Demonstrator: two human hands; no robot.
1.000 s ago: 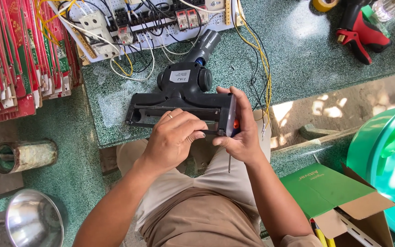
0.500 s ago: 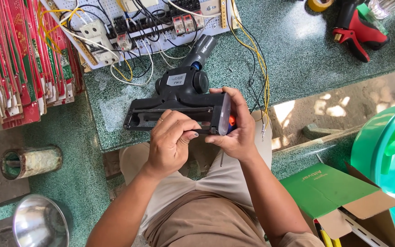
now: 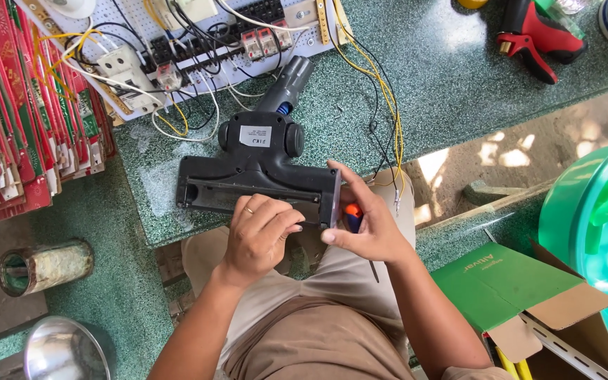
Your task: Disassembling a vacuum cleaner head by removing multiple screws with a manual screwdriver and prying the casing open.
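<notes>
— Vacuum head (image 3: 258,179), where is it?
— It lies on the green bench (image 3: 459,98), right at the near edge, in front of the person. It is black. Its long side runs left to right, and its grey neck points away toward the wire board (image 3: 198,42).
— What does the left hand (image 3: 258,239) do?
— It rests on the near edge of the head. The fingers curl down on it. I think it holds the head in place, but the grip looks loose.
— And the right hand (image 3: 367,229)?
— It is at the right end of the head. It is closed on a small screwdriver (image 3: 355,214) with an orange and blue handle. The thin metal tip pokes down past the palm, toward the lap. The thumb reaches up along the end of the head.
— Which hand is closer to the head?
— Both touch it. The left is on the middle, the right on the end.
— What else is near?
— Red circuit boards (image 3: 22,119) on the left, a red drill (image 3: 540,35) far off on the right, a green box (image 3: 522,288) and a green tub (image 3: 599,225) down by the knee.
</notes>
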